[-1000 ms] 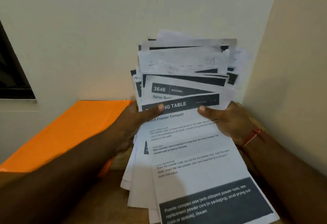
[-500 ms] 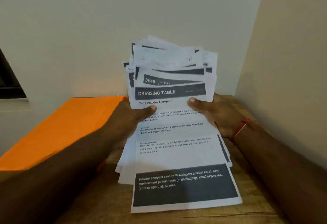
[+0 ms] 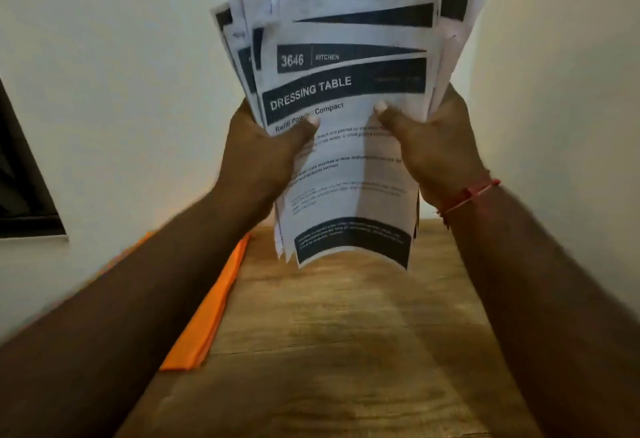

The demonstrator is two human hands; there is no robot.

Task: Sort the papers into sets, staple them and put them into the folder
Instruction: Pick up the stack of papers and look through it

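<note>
View: head camera, looking forward and down.
Papers: a thick, ragged stack of printed sheets, held upright in the air above the far end of the tabletop and not touching it. Its upper edges fan apart and run out of frame. The front sheet is headed "DRESSING TABLE".
Left grip: the left grip holds the stack's left edge, thumb flat on the front sheet and fingers hidden behind.
Right grip: the right grip holds the right edge the same way, with a red thread at the wrist.
Folder: the orange folder lies flat along the tabletop's left edge, partly behind the left forearm.
Handling: probably light but limp, since the lower edge bows. The loose sheets likely slide on each other and crease easily.
Where to hold: both side edges at mid-height, pinched front to back. Tapping the lower edge on the tabletop should square the stack.
Stage: seemingly 1 unsorted stack, nothing stapled yet.
</note>
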